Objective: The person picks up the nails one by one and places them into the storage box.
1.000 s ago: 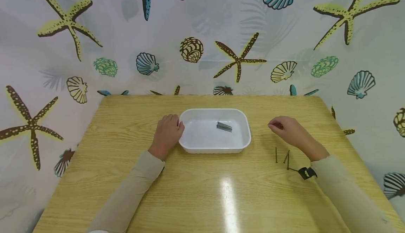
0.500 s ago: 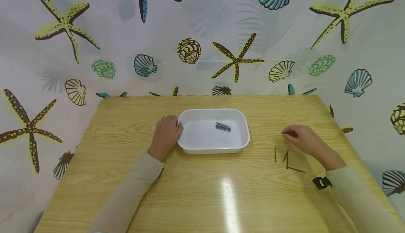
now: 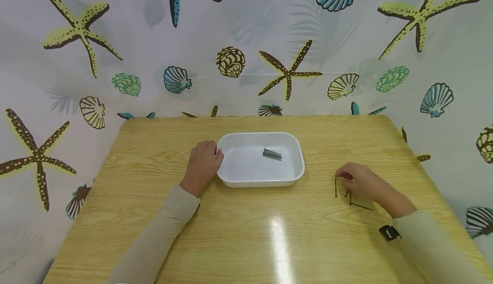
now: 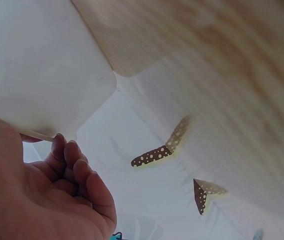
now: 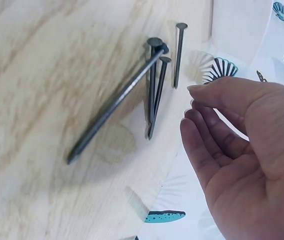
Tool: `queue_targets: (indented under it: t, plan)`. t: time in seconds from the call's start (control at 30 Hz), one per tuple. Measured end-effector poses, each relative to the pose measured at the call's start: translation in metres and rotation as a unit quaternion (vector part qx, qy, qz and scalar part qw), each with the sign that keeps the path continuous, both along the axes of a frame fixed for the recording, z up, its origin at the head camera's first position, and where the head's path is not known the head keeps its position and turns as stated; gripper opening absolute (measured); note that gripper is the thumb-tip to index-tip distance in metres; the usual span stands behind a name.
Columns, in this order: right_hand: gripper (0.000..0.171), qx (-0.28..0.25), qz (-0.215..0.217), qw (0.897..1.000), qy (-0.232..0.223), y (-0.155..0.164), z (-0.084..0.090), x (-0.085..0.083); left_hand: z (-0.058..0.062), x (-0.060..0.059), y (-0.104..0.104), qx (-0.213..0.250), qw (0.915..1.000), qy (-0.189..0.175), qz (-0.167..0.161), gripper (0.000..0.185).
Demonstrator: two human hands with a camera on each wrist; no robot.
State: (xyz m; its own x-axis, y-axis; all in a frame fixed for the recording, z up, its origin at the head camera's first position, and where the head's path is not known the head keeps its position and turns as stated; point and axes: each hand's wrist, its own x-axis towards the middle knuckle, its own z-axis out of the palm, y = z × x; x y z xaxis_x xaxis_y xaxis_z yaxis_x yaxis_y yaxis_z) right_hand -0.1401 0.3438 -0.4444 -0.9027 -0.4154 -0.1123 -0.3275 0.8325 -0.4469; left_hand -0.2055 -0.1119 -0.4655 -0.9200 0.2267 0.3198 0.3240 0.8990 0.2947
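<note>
A white plastic tray stands mid-table with a small bundle of dark nails lying in it. My left hand rests against the tray's left end with fingers loosely curled; in the left wrist view those fingers lie at the tray wall. To the right of the tray several loose nails lie on the wooden table. My right hand hovers right over them. In the right wrist view the right hand is empty, thumb and fingers slightly bent, beside the loose nails.
A curtain printed with starfish and shells hangs close behind the table and around its sides. A black wrist strap sits on my right sleeve. The table's right edge runs near the right hand.
My right hand has come back from beside the tray, toward me and down onto the loose nails. The left hand and the tray have stayed put.
</note>
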Motion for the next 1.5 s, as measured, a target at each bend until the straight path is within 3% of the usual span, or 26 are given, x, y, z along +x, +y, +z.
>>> queue_targets:
  t: [0.43, 0.97, 1.5]
  plan:
    - [0.017, 0.022, 0.071, 0.996, 0.040, -0.004, -0.009, 0.001, -0.003, -0.001, -0.001, 0.001, 1.0000, 0.004, -0.002, 0.024]
    - [0.012, 0.032, 0.066, 0.997, 0.017, -0.006, -0.005, 0.001, 0.000, 0.000, 0.002, -0.003, 1.0000, -0.009, 0.002, 0.024]
    - [0.007, 0.041, 0.079, 0.996, 0.034, -0.006, -0.013, -0.005, 0.000, -0.001, 0.002, -0.001, 0.9999, -0.016, 0.002, 0.025]
